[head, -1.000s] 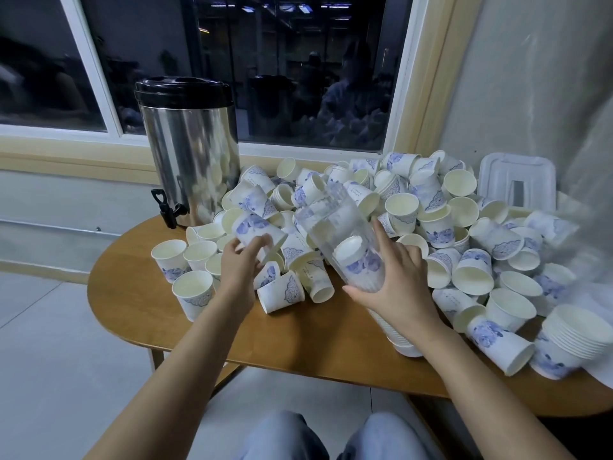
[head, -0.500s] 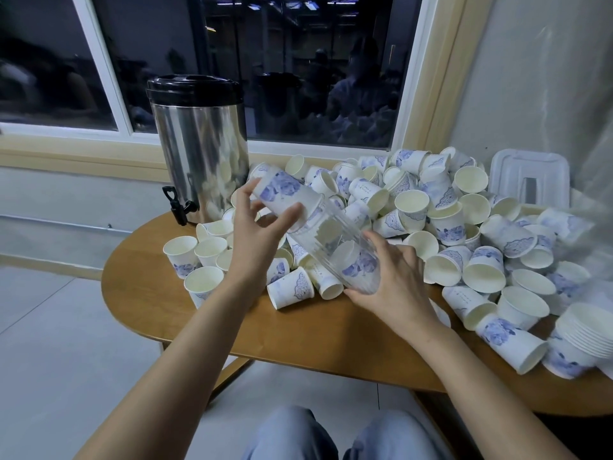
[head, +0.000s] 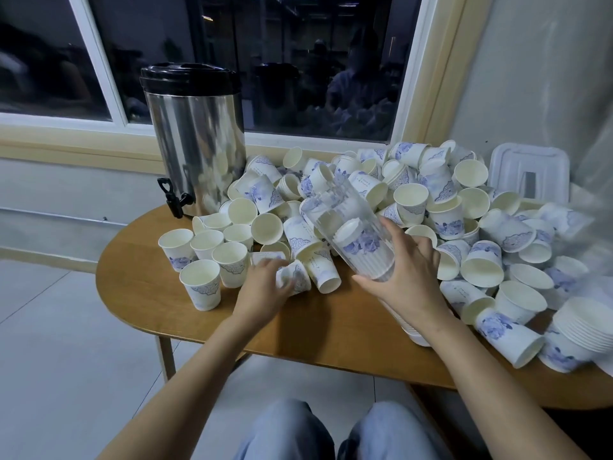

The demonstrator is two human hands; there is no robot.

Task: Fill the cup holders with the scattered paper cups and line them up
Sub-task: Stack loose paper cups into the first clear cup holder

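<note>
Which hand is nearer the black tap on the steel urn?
Left. The left hand, gripping a tipped paper cup, lies in front and right of the black tap; the right hand, holding the clear cup holder, is farther right.

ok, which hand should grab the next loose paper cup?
Left. The left hand has its fingers round a toppled white-and-blue paper cup at the pile's near edge; the right hand is busy gripping the tilted clear plastic tube holder.
</note>
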